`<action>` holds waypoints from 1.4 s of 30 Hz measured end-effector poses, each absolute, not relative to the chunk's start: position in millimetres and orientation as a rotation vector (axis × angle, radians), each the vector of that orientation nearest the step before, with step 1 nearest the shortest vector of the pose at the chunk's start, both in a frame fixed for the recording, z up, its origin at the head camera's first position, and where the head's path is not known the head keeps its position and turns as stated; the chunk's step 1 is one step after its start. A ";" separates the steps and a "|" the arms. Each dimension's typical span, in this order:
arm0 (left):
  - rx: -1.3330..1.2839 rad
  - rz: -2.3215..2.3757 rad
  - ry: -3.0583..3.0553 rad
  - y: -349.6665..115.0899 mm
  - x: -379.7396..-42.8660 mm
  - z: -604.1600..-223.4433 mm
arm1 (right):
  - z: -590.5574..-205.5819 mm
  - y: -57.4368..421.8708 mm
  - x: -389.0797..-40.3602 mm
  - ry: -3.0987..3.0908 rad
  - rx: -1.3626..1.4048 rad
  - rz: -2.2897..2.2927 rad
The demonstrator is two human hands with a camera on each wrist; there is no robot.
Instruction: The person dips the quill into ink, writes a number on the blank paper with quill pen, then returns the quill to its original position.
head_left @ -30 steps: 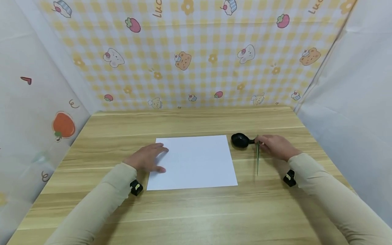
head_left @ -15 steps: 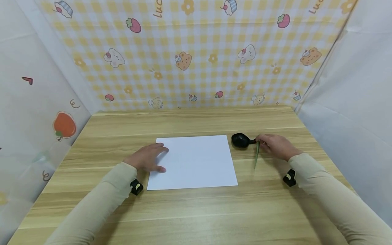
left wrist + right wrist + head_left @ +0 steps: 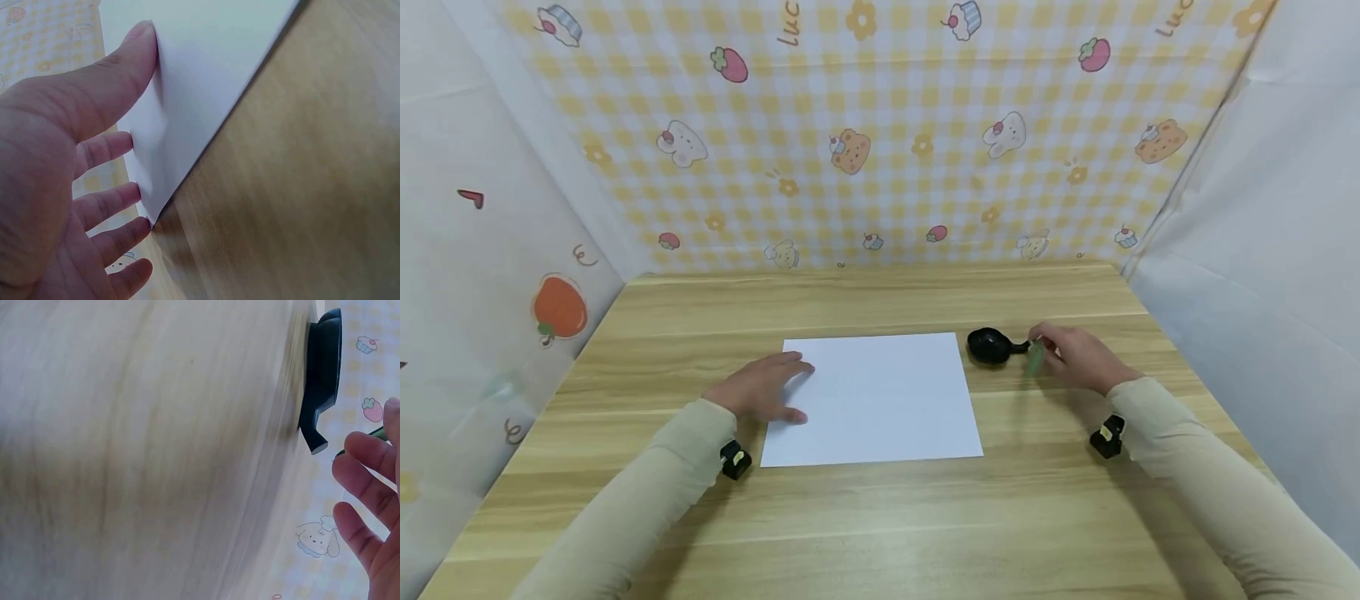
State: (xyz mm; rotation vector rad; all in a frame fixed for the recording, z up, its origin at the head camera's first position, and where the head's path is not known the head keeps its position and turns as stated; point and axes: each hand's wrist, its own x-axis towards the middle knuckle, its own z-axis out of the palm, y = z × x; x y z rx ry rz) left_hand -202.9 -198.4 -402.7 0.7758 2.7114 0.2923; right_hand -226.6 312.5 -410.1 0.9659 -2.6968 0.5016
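A white sheet of paper [image 3: 887, 400] lies flat on the wooden table. On its left edge rests my left hand [image 3: 760, 387], thumb and fingers spread and holding nothing. In the left wrist view the fingertips [image 3: 128, 195] line the paper's edge. My right hand [image 3: 1078, 360] pinches a thin green pencil-like stick [image 3: 1034, 358], blurred in the head view. The right wrist view has its dark pointed end [image 3: 340, 452] beside the fingers, the rest mostly hidden. Just left of that hand sits a black spoon [image 3: 989, 346], its short handle pointing toward the fingertips.
The wooden table [image 3: 880, 525] runs back to a yellow checked cloth [image 3: 917, 192]. White cloth walls [image 3: 1277, 217] stand at both sides. Each wrist carries a small black camera [image 3: 1107, 437].
The green stick in my right hand has swung from hanging straight down to a shorter, blurred slant near the fingers. The left hand, paper and spoon have stayed put.
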 end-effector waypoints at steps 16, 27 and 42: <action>0.762 0.289 2.701 -198.6 -199.8 -405.8 | -407.1 316.7 -220.4 -2.740 0.757 0.805; 0.743 0.312 2.695 -200.2 -199.6 -402.5 | -415.0 316.1 -223.6 -2.697 0.667 0.936; 0.808 0.312 2.705 -199.4 -202.7 -402.6 | -405.8 309.7 -220.2 -2.629 0.457 1.415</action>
